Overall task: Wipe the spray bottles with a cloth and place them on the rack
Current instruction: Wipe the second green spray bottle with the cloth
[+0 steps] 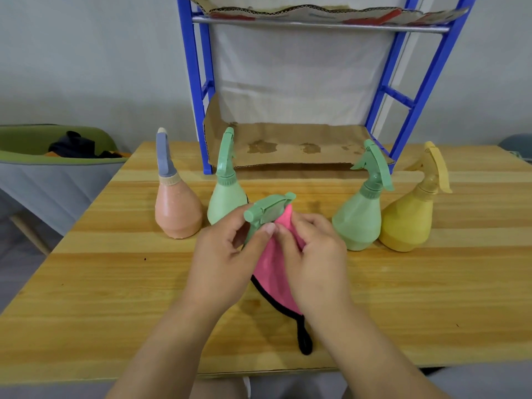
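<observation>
Mid-table, the left hand grips the held bottle by its green head; the right hand clutches the cloth round its body. Beyond stand peach bottle at 10 o'clock, green bottle at 11, second green bottle at 1, yellow bottle at 2; rack at 12, farthest

A single wide-angle camera worn on the person's head looked forward and down across a light wooden desk, its near edge crossing the bottom of the frame. Both forearms showed at the lower edge. The left hand, gripping a green plastic spray bottle, and the right hand, holding a pink black-edged cloth, sat closest to the lens at centre frame. Farther back a blue metal rack with cardboard-lined shelves stood against a pale grey wall, its uprights splaying outward toward the top edge, which cut off the upper shelf. Both rear corners of the desk fell inside the view.
</observation>
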`<control>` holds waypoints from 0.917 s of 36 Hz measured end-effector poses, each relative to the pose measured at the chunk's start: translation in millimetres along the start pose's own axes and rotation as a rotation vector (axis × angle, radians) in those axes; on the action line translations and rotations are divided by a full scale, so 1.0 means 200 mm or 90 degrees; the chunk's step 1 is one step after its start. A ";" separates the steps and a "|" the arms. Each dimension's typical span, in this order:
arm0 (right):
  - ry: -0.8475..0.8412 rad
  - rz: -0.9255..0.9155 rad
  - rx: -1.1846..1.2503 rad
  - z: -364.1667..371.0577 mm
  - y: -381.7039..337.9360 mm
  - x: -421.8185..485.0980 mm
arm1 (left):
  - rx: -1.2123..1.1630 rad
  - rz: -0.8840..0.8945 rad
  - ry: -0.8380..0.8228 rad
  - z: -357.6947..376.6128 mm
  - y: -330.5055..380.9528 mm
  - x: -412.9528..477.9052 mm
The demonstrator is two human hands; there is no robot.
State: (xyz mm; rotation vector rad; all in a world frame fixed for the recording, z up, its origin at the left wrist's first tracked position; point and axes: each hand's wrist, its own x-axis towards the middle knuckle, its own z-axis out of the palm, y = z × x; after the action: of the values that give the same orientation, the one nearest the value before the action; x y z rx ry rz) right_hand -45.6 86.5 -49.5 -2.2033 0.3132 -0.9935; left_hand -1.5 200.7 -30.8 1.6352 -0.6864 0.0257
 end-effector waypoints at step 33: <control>-0.193 0.167 0.402 -0.14 0.07 0.05 | -0.200 0.007 -0.109 -0.02 -0.07 0.04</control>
State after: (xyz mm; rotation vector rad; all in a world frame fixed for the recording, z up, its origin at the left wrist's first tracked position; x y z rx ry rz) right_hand -58.6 58.8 -39.9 -1.6464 0.1170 -0.5076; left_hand 13.6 200.5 -39.6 1.3411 -0.7877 -0.2070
